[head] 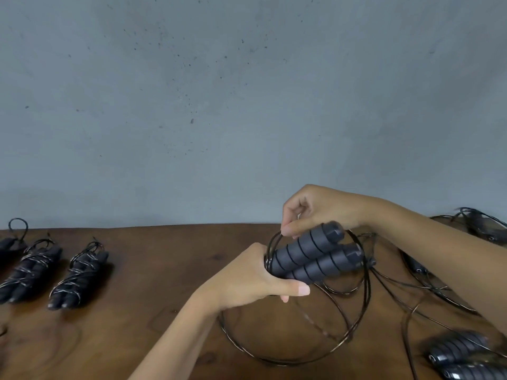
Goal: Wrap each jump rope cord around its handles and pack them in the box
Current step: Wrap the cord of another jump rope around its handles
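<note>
While the left hand [247, 278] grips the near ends of two paired black handles [315, 255] above the wooden table [164, 270], the right hand [310, 208] pinches the cord [359, 325] just beyond them. Loose loops hang beneath. Three wrapped ropes [78, 275] lie far left; unwrapped ropes [461, 355] lie right.

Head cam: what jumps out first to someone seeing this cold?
The two hands at centre right: the left hand grips a pair of black handles side by side, while the right hand pinches the thin cord looping loosely around them. Next, the wrapped ropes lined up at the table's left end, and loose unwrapped ropes tangled at its right.
</note>
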{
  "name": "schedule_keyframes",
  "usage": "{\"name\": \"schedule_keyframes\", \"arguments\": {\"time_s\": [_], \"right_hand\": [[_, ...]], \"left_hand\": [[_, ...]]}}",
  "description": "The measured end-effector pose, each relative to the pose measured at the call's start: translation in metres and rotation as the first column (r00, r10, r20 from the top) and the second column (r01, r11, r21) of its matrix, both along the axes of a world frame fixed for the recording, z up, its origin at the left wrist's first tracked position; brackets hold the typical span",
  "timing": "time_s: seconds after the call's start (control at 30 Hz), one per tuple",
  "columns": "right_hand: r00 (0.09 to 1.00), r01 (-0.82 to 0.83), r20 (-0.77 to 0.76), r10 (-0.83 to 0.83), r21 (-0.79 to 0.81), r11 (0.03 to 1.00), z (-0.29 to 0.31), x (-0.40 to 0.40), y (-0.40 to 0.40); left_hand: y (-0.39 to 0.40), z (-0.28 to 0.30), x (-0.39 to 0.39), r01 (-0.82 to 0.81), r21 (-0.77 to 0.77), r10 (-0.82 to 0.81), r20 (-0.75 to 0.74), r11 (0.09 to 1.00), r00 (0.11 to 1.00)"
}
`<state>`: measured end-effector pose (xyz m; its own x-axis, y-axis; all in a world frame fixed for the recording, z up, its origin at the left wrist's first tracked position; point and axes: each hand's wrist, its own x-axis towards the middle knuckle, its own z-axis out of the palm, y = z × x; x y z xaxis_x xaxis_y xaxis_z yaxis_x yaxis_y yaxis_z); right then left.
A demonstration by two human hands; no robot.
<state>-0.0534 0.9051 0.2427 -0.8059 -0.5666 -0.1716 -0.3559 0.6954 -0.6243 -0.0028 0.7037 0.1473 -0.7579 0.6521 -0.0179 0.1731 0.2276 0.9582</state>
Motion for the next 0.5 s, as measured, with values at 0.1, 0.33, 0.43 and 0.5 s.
{"name": "schedule_keyframes", "arguments": {"time_s": [0.1, 0.33, 0.43, 0.5], "right_hand": [[0.928, -0.256, 0.292, 0.230, 0.052, 0.965, -0.015, 0.004, -0.013], [0.981, 0.150, -0.118, -0.151, -0.023, 0.988, -0.046, 0.017, -0.006], [0.980, 0.113, -0.160, -0.118, -0.036, 0.993, -0.058, 0.031, -0.021], [0.972, 0.084, -0.215, -0.095, -0.059, 0.995, -0.062, 0.038, -0.025]], "left_hand": [[-0.002, -0.005, 0.001, -0.087, 0.090, 0.088, -0.004, 0.992, 0.996], [0.005, -0.023, -0.004, -0.292, 0.447, 0.203, 0.237, 0.845, 0.950], [0.007, -0.028, -0.006, -0.382, 0.551, 0.239, 0.314, 0.743, 0.919], [0.004, -0.031, -0.008, -0.451, 0.551, 0.283, 0.366, 0.702, 0.887]]}}
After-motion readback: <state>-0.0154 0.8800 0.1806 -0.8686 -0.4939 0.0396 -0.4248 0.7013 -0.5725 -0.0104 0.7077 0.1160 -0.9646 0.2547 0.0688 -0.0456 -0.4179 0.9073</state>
